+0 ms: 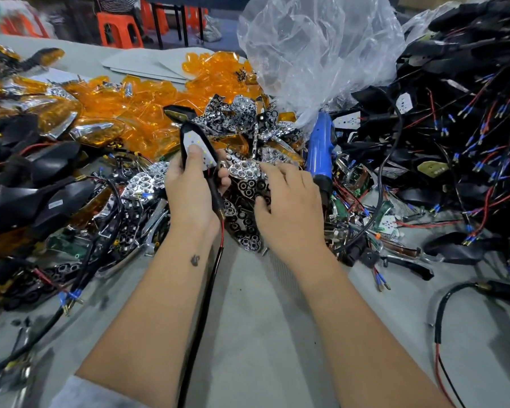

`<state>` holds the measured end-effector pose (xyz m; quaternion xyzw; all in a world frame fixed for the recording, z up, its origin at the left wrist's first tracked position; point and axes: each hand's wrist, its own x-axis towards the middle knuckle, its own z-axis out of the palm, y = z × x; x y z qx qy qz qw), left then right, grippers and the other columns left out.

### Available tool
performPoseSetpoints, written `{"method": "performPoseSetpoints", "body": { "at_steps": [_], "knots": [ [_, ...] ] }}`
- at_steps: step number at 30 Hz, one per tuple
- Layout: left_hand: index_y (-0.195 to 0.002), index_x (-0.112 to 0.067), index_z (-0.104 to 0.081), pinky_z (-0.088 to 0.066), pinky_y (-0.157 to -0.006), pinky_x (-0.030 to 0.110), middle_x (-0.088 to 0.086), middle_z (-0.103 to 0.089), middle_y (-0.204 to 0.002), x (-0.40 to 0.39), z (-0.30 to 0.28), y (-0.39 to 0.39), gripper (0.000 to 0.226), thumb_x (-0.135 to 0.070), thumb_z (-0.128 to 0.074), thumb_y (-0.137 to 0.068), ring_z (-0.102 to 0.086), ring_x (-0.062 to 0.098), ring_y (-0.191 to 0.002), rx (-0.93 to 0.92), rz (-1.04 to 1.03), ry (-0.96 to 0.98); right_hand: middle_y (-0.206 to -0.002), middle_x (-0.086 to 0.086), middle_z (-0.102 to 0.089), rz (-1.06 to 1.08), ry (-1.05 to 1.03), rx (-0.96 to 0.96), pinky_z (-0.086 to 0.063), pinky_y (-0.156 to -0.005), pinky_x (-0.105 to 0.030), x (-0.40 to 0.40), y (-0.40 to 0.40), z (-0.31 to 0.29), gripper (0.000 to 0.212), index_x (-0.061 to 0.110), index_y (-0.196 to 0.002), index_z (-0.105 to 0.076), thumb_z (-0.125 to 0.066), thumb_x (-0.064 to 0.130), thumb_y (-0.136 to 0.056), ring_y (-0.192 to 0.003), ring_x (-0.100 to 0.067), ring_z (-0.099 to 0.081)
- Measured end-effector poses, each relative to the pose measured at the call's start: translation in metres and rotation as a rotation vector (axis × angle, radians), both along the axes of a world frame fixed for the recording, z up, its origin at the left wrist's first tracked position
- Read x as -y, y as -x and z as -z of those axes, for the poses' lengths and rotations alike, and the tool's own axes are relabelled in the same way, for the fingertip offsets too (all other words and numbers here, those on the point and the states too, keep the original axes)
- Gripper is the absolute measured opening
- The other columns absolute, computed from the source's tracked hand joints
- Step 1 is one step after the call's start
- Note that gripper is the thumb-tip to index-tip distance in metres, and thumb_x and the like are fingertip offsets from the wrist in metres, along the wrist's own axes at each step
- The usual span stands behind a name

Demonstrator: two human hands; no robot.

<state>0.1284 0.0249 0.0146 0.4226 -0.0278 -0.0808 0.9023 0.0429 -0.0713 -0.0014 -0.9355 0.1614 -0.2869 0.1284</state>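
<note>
Left hand (190, 184): grip closed round the black lamp housing (186, 134), thumb pressed on its white LED board. The housing rises out of the fist, tilted away. Right hand (289, 201): grip loose, fingers spread, tips touching a chrome reflector (245, 169) beside the housing, on the surface (248, 319).

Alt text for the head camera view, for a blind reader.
A person's left hand grips a black lamp housing with a white LED board, while the right hand rests on chrome reflectors. Orange lenses and a blue screwdriver lie beyond.
</note>
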Motion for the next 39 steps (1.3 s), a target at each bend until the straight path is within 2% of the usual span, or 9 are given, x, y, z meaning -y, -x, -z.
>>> {"method": "performPoseSetpoints", "body": {
  "at_steps": [7,10,15,19,22,25,32,36,39],
  "knots": [
    [-0.104,-0.008,-0.057,-0.052,-0.051,0.024,0.005,-0.073,-0.077,0.006,0.000,0.003,0.010,-0.015,-0.050,-0.104,-0.064,0.017,-0.055,0.015,0.059,-0.077,-0.100,0.002,-0.058,0.071,-0.132,0.145,-0.039,-0.085,-0.033,0.007,0.005,-0.001,0.011,0.013,-0.095,-0.064,-0.069,0.019,-0.086,-0.099,-0.021,-0.048],
    [-0.104,-0.008,-0.055,-0.050,-0.049,0.023,0.006,-0.072,-0.079,0.009,0.000,0.009,0.009,-0.016,-0.052,-0.103,-0.063,0.016,-0.053,0.068,0.135,-0.153,-0.072,0.012,-0.049,0.037,-0.466,0.333,-0.036,-0.063,-0.028,0.009,0.010,-0.007,0.020,0.022,-0.078,-0.047,-0.064,0.019,-0.088,-0.073,-0.014,-0.046],
    [-0.108,-0.009,-0.053,-0.049,-0.049,0.024,0.008,-0.072,-0.081,0.016,0.000,0.019,0.010,-0.018,-0.051,-0.104,-0.059,0.016,-0.053,0.103,0.240,-0.214,-0.066,-0.004,-0.061,-0.122,-1.118,0.463,-0.034,-0.042,-0.022,0.011,0.017,-0.019,0.020,0.018,-0.080,-0.041,-0.056,0.007,-0.088,-0.044,-0.018,-0.043],
    [-0.109,-0.010,-0.051,-0.047,-0.046,0.023,0.004,-0.071,-0.074,0.021,-0.002,0.027,0.011,-0.019,-0.046,-0.106,-0.056,0.014,-0.050,0.103,0.335,-0.219,-0.056,0.002,-0.043,-0.267,-1.452,0.512,-0.016,-0.041,-0.023,0.012,0.014,-0.025,0.019,0.015,-0.087,-0.041,-0.050,0.012,-0.070,-0.042,-0.012,-0.025],
    [-0.101,-0.012,-0.053,-0.041,-0.042,0.021,0.000,-0.069,-0.067,0.023,-0.003,0.030,0.015,-0.022,-0.042,-0.107,-0.050,0.012,-0.046,0.078,0.382,-0.249,-0.057,0.005,-0.039,-0.321,-1.530,0.522,-0.021,-0.043,-0.022,0.012,0.015,-0.025,0.012,0.019,-0.077,-0.041,-0.048,0.028,-0.074,-0.048,-0.012,-0.025],
    [-0.092,-0.016,-0.055,-0.040,-0.042,0.021,-0.007,-0.062,-0.057,0.022,-0.003,0.031,0.019,-0.024,-0.046,-0.106,-0.049,0.012,-0.047,0.051,0.413,-0.279,-0.061,0.011,-0.048,-0.234,-1.435,0.492,-0.031,-0.047,-0.019,0.013,0.015,-0.021,0.011,0.021,-0.073,-0.052,-0.053,0.017,-0.084,-0.053,-0.010,-0.037],
    [-0.102,-0.016,-0.064,-0.053,-0.050,0.024,0.001,-0.069,-0.070,0.018,-0.003,0.029,0.010,-0.020,-0.054,-0.102,-0.061,0.015,-0.053,-0.036,0.482,-0.217,-0.084,-0.005,-0.067,-0.294,-1.394,0.534,-0.052,-0.061,-0.024,0.019,0.013,-0.019,0.025,0.013,-0.106,-0.063,-0.062,-0.006,-0.090,-0.071,-0.014,-0.061],
    [-0.099,-0.017,-0.066,-0.052,-0.050,0.024,0.000,-0.070,-0.072,0.017,-0.001,0.028,0.011,-0.018,-0.055,-0.101,-0.060,0.015,-0.055,-0.007,0.493,-0.202,-0.088,-0.011,-0.069,-0.284,-1.407,0.511,-0.052,-0.065,-0.034,0.017,0.013,-0.019,0.009,0.007,-0.094,-0.068,-0.063,0.000,-0.091,-0.069,-0.022,-0.060],
    [-0.097,-0.015,-0.063,-0.050,-0.049,0.023,0.000,-0.069,-0.067,0.017,-0.001,0.027,0.010,-0.019,-0.055,-0.101,-0.060,0.015,-0.054,-0.023,0.493,-0.188,-0.074,-0.001,-0.070,-0.343,-1.462,0.551,-0.052,-0.051,-0.025,0.015,0.015,-0.021,0.020,0.014,-0.079,-0.071,-0.061,0.001,-0.092,-0.059,-0.012,-0.061]
  ]
}}
